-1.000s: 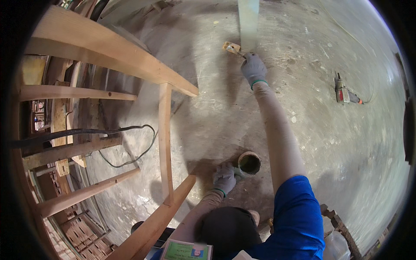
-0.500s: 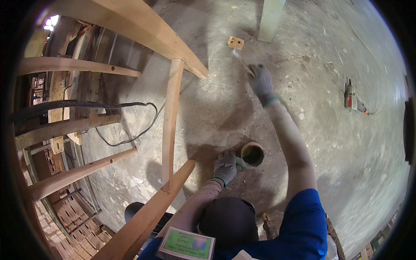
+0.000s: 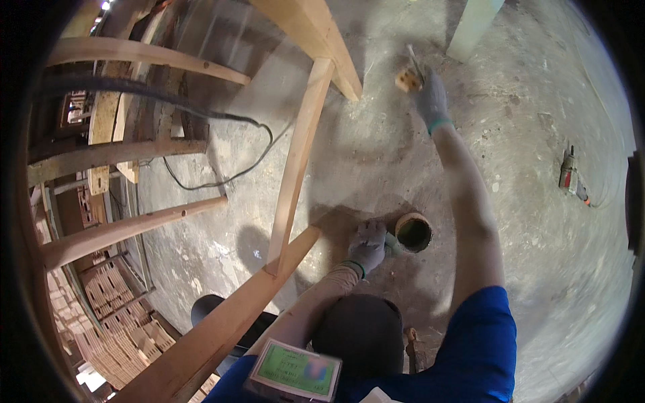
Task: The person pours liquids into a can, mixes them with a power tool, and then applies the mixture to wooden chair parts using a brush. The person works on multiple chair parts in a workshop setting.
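Note:
My left hand (image 3: 367, 247), in a grey glove with a green cuff, is closed at the handle of a round cup (image 3: 412, 216). The cup has a pale rim and dark greenish contents; its handle is partly hidden by my fingers. Farther out, my right hand (image 3: 431, 101), gloved alike, is closed around a thin, pale stick-like tool (image 3: 414, 59), whose kind I cannot make out. The tool's tip points away from me. Beside it, a small light-wood block with dark holes (image 3: 406, 82) lies on the floor, slightly blurred.
A wooden frame (image 3: 295, 168) stands at the left, close to my left arm. A black cable (image 3: 248, 164) loops behind it. On the right, a red and grey power tool (image 3: 568, 173) lies on the concrete floor. A pale post (image 3: 474, 30) rises at the far side.
My right hand has moved farther out, and its tool now points up beside the wood block. The whole view has shifted, while my left hand stays at the cup.

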Demonstrator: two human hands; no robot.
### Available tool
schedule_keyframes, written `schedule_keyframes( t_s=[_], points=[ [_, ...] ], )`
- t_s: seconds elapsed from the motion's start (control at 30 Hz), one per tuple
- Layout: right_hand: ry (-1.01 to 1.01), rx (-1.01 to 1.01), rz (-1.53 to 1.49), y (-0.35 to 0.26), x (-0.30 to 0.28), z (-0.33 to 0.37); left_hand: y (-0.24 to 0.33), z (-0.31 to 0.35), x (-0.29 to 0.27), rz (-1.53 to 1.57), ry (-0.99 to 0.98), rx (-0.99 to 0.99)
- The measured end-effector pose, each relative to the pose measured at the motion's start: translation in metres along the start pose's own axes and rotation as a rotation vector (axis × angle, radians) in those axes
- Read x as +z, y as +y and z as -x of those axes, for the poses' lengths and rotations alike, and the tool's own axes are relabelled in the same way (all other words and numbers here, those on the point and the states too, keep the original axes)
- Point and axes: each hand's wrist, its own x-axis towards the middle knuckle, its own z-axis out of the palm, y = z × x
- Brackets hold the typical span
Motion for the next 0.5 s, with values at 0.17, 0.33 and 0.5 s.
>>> schedule_keyframes(
  t_s=[0.17, 0.33, 0.5],
  points=[
    [-0.37, -0.197, 0.142, 0.027, 0.029, 0.122, -0.003, -0.002, -0.006, 0.035, 0.03, 0.054],
    [-0.643, -0.392, 0.051, 0.001, 0.089, 0.17, 0.003, -0.011, -0.001, 0.05, 0.056, 0.09],
    [-0.746, -0.468, 0.051, -0.072, 0.117, 0.213, -0.036, -0.006, 0.062, 0.066, -0.109, 0.111]
  ],
)
